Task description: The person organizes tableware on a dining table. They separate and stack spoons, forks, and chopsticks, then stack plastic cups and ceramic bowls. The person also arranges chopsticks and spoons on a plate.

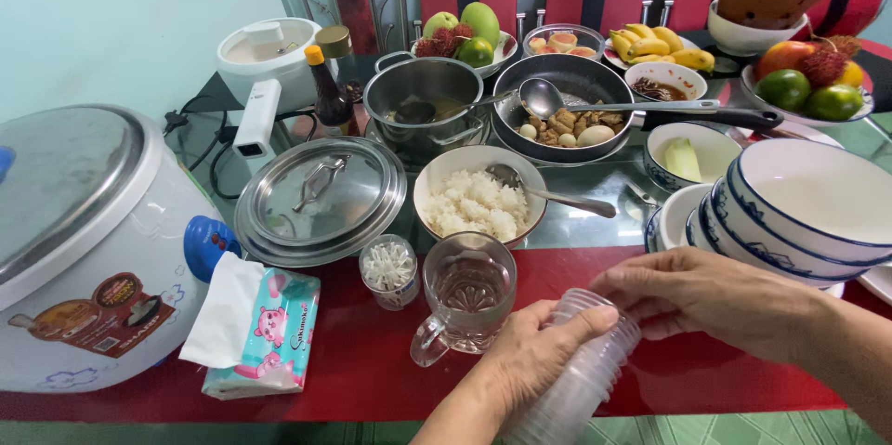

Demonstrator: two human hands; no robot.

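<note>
Between both hands, a stack of clear plastic cups (583, 366) is held slanting: left hand (539, 357) clamped around its middle, right hand (711, 301) closed over its upper rim end.

— That stack of cups (581, 366) between the left hand (534, 352) and the right hand (706, 301): what is it made of?

— Thin clear plastic, smooth and faintly cloudy. The mug (465, 296) just beside it is clear pressed glass, glossy.

— And along the table's (372, 361) near edge?

— A matt red cloth runner. The tissue pack (260, 329) on it has a shiny plastic wrap with soft white paper sticking out.

— The lid (321, 199)?

— Polished metal, like the pot (423, 101) behind it. The rice cooker (88, 241) at the left edge pairs brushed metal with glossy white plastic.

— The bowls (808, 208) at the right edge?

— Glazed white ceramic with blue rims, very glossy.
</note>
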